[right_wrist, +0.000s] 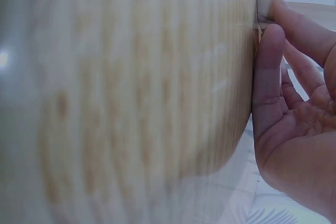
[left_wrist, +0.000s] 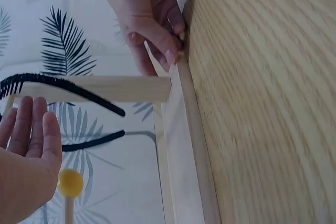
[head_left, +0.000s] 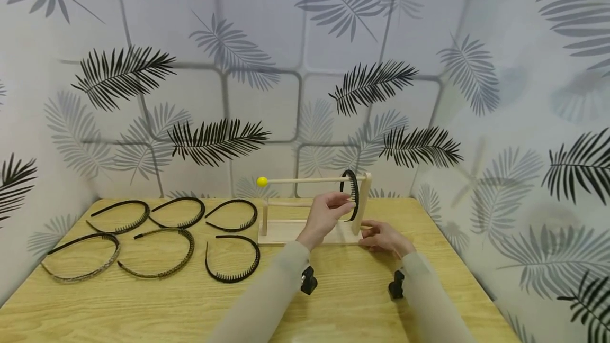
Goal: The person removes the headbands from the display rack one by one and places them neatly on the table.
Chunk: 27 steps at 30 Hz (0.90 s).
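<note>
A black toothed headband (head_left: 355, 195) hangs on the upper rod of a wooden headband stand (head_left: 305, 237), close to its right upright. My left hand (head_left: 328, 218) is just left of this headband, fingers extended toward it. In the left wrist view those fingers (left_wrist: 39, 124) look fairly straight beside the band (left_wrist: 79, 88); whether they touch it is hard to tell. At the right end of the stand's base, my right hand (head_left: 383, 238) grips the corner between thumb and fingers. The right wrist view shows that thumb (right_wrist: 270, 61) against the base's edge.
Several headbands lie on the wooden table (head_left: 167, 311) to the left in two rows, among them a black toothed one (head_left: 233, 279) and a brown patterned one (head_left: 190, 250). A yellow ball (head_left: 261, 181) caps the rod's left end. Patterned cloth (head_left: 267, 110) hangs behind.
</note>
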Each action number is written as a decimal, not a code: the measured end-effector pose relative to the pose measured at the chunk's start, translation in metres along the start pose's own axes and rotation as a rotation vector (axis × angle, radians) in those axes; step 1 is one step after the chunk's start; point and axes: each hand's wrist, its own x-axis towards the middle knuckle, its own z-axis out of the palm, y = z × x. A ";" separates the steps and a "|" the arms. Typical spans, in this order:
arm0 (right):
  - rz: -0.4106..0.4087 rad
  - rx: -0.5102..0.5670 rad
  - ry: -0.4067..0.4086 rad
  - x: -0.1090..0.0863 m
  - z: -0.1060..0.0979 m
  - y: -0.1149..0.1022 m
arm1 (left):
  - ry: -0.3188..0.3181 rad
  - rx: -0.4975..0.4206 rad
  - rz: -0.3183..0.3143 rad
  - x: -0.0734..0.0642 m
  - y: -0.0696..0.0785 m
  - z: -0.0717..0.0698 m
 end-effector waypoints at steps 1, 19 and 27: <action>0.001 0.004 -0.002 0.000 0.000 0.000 | 0.003 -0.006 -0.002 0.000 0.000 0.003; 0.001 -0.004 -0.002 0.001 0.000 0.003 | 0.075 -0.065 0.012 0.000 0.002 0.023; 0.009 -0.010 0.007 0.002 0.000 0.002 | 0.022 -0.069 0.050 0.000 -0.002 0.012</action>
